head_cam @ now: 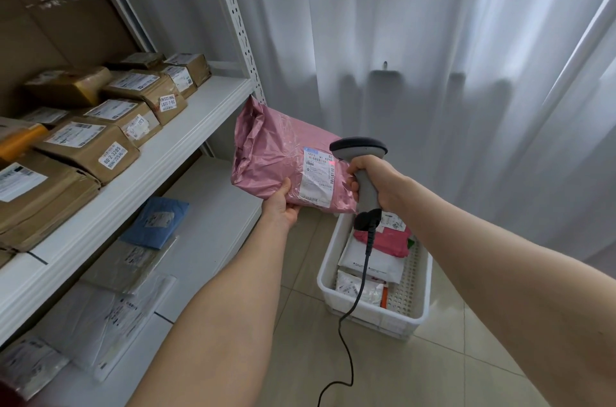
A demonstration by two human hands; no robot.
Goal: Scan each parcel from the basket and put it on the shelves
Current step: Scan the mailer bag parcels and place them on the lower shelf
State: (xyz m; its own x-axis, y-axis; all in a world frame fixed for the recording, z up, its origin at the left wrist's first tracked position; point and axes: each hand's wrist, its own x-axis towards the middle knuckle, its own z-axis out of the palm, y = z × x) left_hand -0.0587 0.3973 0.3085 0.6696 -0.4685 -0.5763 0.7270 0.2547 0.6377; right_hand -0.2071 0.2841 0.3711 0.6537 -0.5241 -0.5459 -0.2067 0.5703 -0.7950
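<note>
**Pink mailer held under the scanner, above the basket**

The left hand (281, 206) grips the lower edge of a pink parcel (266, 156), thumb on top, the other fingers hidden beneath. The parcel is a soft, crinkled plastic mailer with a glossy sheen, held in the air in front of the shelves (173, 136) and partly over the basket (366, 316). On it is a white printed label (318, 178), its text too small to read; a small red glow lies near the label's upper right corner.

The right hand (376, 180) is wrapped round the grey handle of a scanner (358, 148), whose dark rounded head points at the label. The two hands are apart, each clamped on its own thing. A black cable (346, 323) hangs from the handle and runs out of the bottom edge.

The basket — white perforated plastic, on the tiled floor (450, 356) — holds flat white and red mailers, partly hidden by the scanner and parcel. Taped cardboard boxes (86, 146) fill the middle shelf; flat grey bags and a blue mailer (156, 221) lie below. A white pleated curtain (433, 56) hangs behind.
</note>
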